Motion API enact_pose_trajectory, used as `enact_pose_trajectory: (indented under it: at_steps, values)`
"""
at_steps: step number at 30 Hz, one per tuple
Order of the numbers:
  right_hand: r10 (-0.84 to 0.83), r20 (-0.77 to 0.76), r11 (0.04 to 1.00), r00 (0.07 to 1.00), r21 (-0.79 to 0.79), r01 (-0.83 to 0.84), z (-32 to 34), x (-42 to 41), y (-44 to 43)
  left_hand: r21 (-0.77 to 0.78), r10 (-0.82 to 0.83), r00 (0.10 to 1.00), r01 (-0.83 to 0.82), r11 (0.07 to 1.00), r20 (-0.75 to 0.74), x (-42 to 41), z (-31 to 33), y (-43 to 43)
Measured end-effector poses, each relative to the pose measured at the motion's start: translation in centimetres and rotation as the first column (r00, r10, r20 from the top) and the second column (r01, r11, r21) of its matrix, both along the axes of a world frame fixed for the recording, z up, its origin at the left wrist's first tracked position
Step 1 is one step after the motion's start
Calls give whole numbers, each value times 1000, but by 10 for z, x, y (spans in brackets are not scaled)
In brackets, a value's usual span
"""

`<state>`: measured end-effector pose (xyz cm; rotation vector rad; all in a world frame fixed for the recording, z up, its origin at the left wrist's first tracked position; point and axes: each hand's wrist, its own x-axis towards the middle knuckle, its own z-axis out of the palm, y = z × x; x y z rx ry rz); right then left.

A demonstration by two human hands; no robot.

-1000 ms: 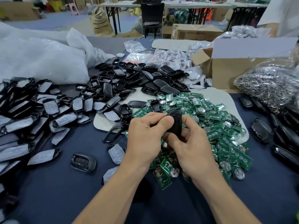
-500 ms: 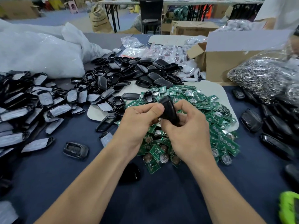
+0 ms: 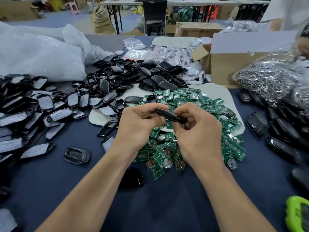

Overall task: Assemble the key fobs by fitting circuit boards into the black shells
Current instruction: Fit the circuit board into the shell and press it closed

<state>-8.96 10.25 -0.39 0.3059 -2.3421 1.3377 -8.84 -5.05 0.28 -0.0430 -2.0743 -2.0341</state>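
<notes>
Item: black plastic key-fob shell [image 3: 168, 115], elongated, matt, seen edge-on and tilted down to the right, held in the air just above the near side of the circuit-board pile [image 3: 209, 104]. Left hand [image 3: 138, 126]: fingers curled, thumb and fingertips pinching the shell's left end. Right hand [image 3: 199, 133]: fingers curled round its right end; both hands close together, clamped on the one shell. Circuit-board pile: small green rectangular boards, many with round silver coin cells, lying loose on a white rounded mat [image 3: 222, 91]. Behind and left of the pile: heap of empty black shells [image 3: 133, 76], glossy, some showing open frames. Further left of the pile: spread of black shell halves with grey film faces [image 3: 33, 104]. Near left of the pile: one buttoned fob face [image 3: 77, 155], lying flat and apart; one glossy black rounded shell [image 3: 132, 180] just at the pile's near edge. Right of the pile: dark rounded fobs [image 3: 257, 123] in a row. Behind right of the pile: open cardboard box [image 3: 234, 64] and a clear bag of silver metal rings [image 3: 270, 81]. Far left behind: bulky white plastic sack [image 3: 38, 54]. Surface: counter [image 3: 167, 206] covered in dark navy cloth. Room beyond the pile: black chair [image 3: 154, 10], folding tables, cartons on a grey-blue floor.
</notes>
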Motion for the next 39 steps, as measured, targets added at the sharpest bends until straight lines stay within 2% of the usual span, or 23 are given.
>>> enact_pose_trajectory:
  at_steps: [9, 13, 17, 19, 21, 22, 23, 24, 25, 26, 27, 28, 29, 30, 31, 32, 33, 34, 36, 39]
  values:
    - [48, 53, 995, 997, -89, -44, -3, -4, 1, 84, -45, 998, 48, 995, -46, 2, 1, 1]
    - [155, 148, 955, 977, -277, -110, -4, -5, -1, 79, -117, 992, 120, 990, -44, 3, 2, 4]
    - [248, 213, 910, 945, -386, -152, -4, -4, -1, 79, -79, 996, 82, 993, -46, 4, 0, 1]
    - [300, 285, 927, 910, -313, -208, 2, -8, 10, -6, -41, 999, 41, 999, -10, 4, -2, 1]
    - [299, 363, 950, 883, -202, -239, 10, -14, 24, -194, 13, 1000, -8, 981, 27, 4, -4, 4]
    - [254, 360, 963, 898, -181, -200, 13, -17, 32, -258, 44, 999, -35, 965, 30, 3, -3, 6]
    - [197, 319, 962, 927, -245, -121, 16, -19, 42, -280, 75, 997, -66, 958, 22, 2, -3, 6]
    - [164, 253, 910, 954, -411, -47, 21, -20, 52, -272, 104, 994, -97, 957, 12, 0, -3, 4]
    - [185, 183, 772, 966, -635, -27, 27, -20, 62, -260, 134, 991, -128, 957, 7, -2, -3, 2]
    - [253, 118, 580, 960, -813, -53, 33, -19, 71, -252, 165, 986, -157, 955, 13, -4, -3, 0]
    - [311, 65, 423, 948, -903, -77, 36, -18, 78, -245, 199, 980, -187, 951, 27, -5, -4, -2]
    - [342, 64, 366, 938, -928, -70, 38, -16, 79, -241, 236, 971, -220, 945, 39, -5, -5, -5]
    - [358, 121, 410, 926, -911, -39, 37, -15, 74, -239, 268, 962, -251, 938, 43, -6, -5, -7]
    - [333, 211, 548, 919, -837, -6, 34, -15, 65, -242, 293, 955, -275, 930, 42, -7, -6, -9]
    - [235, 289, 744, 928, -668, 20, 30, -12, 53, -243, 312, 949, -294, 924, 38, -8, -6, -11]
    - [101, 310, 902, 945, -429, 44, 26, -8, 40, -240, 331, 943, -314, 919, 32, -8, -6, -14]
    - [15, 278, 979, 961, -199, 42, 23, -5, 26, -234, 354, 935, -338, 912, 27, -9, -5, -17]
    - [-17, 238, 1000, 971, -8, 19, 18, -3, 13, -227, 381, 924, -365, 903, 28, -11, -5, -21]
    - [-3, 252, 961, 968, 268, -67, 9, -2, -6, -217, 444, 895, -427, 878, 38, -15, -6, -30]
    - [47, 319, 846, 947, 491, -208, -7, -6, -20, -201, 518, 853, -498, 844, 63, -19, -7, -42]
